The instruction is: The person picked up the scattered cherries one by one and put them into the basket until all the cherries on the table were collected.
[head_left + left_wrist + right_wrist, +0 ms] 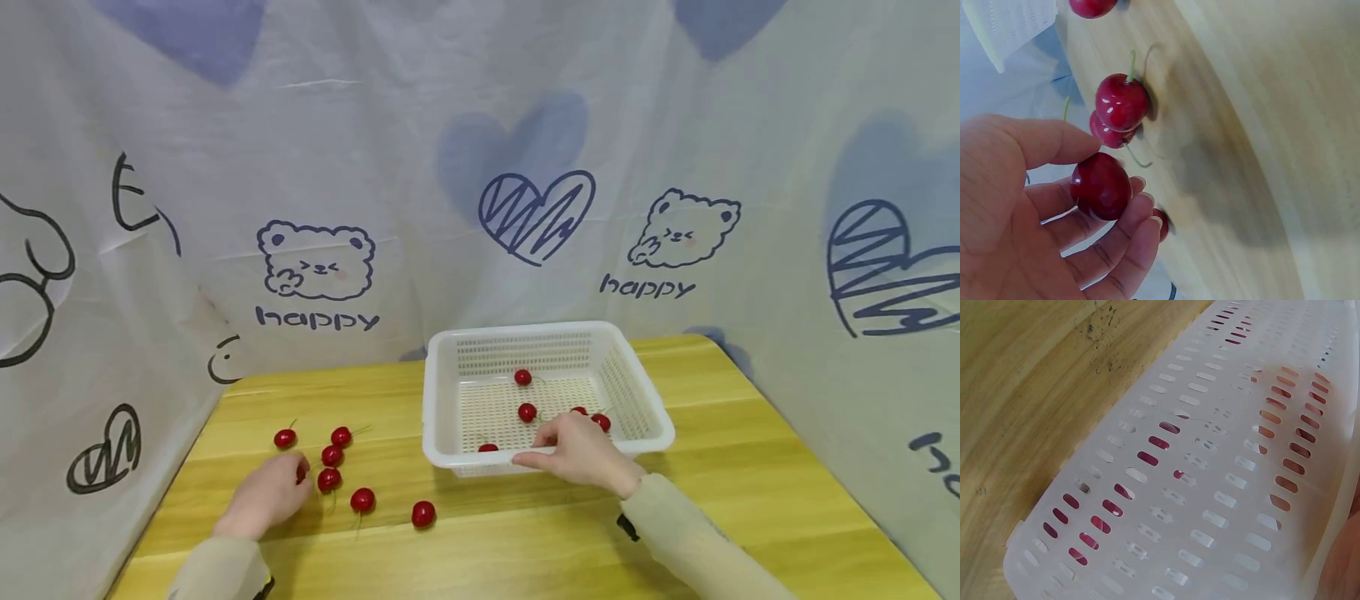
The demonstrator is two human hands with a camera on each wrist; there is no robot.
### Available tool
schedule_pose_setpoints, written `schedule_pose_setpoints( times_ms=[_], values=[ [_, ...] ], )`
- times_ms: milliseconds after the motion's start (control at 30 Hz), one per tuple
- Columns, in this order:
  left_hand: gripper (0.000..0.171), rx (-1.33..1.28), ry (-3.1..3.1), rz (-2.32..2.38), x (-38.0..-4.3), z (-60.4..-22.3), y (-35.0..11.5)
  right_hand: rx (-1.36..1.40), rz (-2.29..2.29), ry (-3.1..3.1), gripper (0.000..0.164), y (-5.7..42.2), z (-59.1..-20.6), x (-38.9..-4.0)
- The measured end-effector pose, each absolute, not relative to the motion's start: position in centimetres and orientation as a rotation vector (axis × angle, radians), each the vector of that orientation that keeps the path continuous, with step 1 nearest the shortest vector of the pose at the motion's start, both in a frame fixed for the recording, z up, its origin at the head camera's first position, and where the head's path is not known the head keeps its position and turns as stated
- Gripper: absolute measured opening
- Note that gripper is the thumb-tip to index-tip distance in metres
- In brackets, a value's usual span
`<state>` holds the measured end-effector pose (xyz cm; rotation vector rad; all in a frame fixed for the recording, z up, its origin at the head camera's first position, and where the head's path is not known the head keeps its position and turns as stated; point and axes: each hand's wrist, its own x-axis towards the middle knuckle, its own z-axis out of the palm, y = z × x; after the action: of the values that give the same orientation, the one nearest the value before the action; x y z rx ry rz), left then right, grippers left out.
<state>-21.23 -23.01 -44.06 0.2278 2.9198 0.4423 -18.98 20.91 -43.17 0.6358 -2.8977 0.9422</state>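
My left hand [272,493] is at the left of the table, with a dark red cherry [1102,187] pinched between thumb and fingers. Loose cherries [329,479] with green stems lie just right of that hand, and one more cherry [285,438] lies beyond it. My right hand [581,450] grips the near rim of a white plastic basket [480,459], thumb outside and fingers over the inner side. Through the slots of the basket wall [1166,512], the right wrist view shows those fingers and red fruit. Several cherries [527,412] sit inside on the mesh bottom.
The yellow wood-grain table [480,558] has its back edge against a white curtain [420,167] printed with hearts and bears. Two more cherries, a nearer one [423,514] and its neighbour [363,500], lie in front of the basket, towards its left.
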Motion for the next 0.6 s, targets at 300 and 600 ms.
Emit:
schedule_pose_setpoints(
  times_ms=[300, 600],
  values=[
    [0.020, 0.278, 2.983, 0.453, -20.9, -42.8, -21.4, 0.651, 0.935, -2.902, 0.032, 20.6, -43.4, -19.2],
    [0.009, 0.370, 3.078, 0.539, -21.4, -41.3, -18.3, 0.648, 0.947, -2.891, 0.033, 20.8, -43.1, -19.0]
  ],
)
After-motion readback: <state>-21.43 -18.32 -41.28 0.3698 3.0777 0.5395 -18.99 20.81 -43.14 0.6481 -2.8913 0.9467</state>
